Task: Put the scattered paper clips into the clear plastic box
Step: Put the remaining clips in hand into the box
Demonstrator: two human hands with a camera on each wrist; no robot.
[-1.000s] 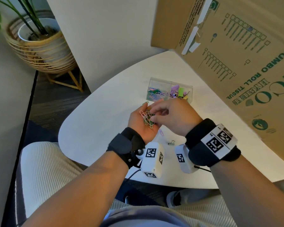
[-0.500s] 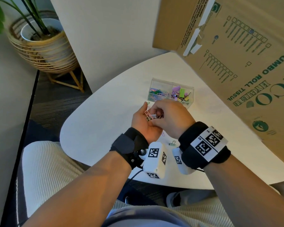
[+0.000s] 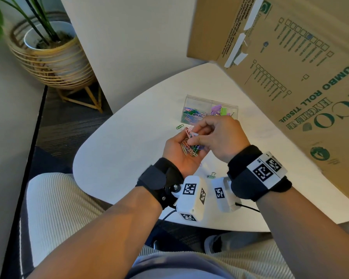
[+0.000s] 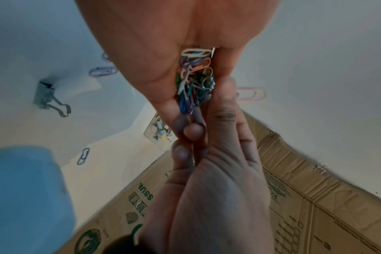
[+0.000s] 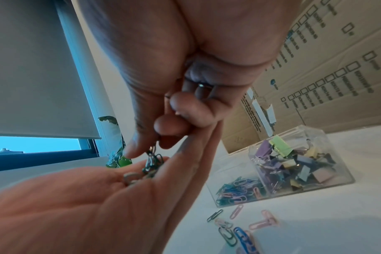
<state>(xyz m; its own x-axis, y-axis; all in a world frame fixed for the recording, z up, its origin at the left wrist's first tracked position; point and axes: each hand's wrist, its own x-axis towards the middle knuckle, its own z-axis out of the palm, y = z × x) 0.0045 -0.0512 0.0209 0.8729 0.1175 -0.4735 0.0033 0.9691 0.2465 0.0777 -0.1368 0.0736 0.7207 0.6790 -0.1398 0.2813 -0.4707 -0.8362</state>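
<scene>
Counter (image 3: pixel 129 150) is carrying everything; carton (image 3: pixel 290 77) is leaning in at 2 o'clock. Box (image 3: pixel 193 101) is sitting at 12 o'clock of the hands, already part-filled with clips in its left compartment, binder clips in the right.

Left hand (image 3: pixel 177 154) is lying palm-up, fingers relaxed, cradling a clip pile (image 3: pixel 189 148). Right hand (image 3: pixel 220 137) is pinching into that pile, grip clamped on a few clips.

Risks, as judged: clips are tangling, so a lift could be dragging extras off the palm; a tilting palm could be spilling them. Loose clips (image 5: pixel 233 226) are lying at 6 o'clock of the box, easily missed.
</scene>
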